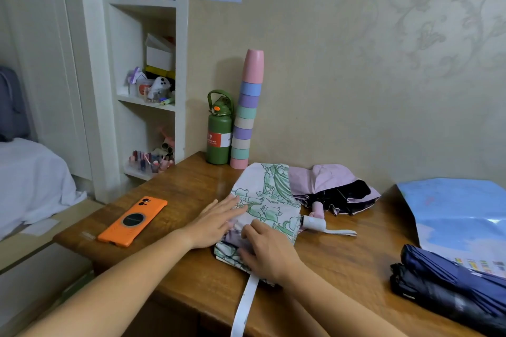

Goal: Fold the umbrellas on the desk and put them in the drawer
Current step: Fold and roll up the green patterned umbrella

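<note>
The head view looks down on a wooden bench (186, 186) with an orange phone (133, 220) lying near its left edge. Just right of the phone, the left hand (216, 220) lies flat, fingers straight and together, pressing the left side of the floral umbrella (267, 199), which rests near the front edge about mid-bench. The right hand (267, 250) sits on the umbrella's near end, fingers curled down into the gathered fabric as if pinching the folds; exactly what it grips cannot be told. The white strap (245, 306) hangs off the front edge of the bench, loose. The likely trouble is there: if either hand lifts before the strap is wrapped round, the pressed pleats could spring open again, and the dangling strap could drag the bundle toward the edge. The umbrella's white handle (315, 223) points right, touching or nearly touching the pink-and-black umbrella (334, 188) farther back, so a sweep could tangle the two. At the right front corner lies a dark blue umbrella (449, 284). No drawer is in view.
</note>
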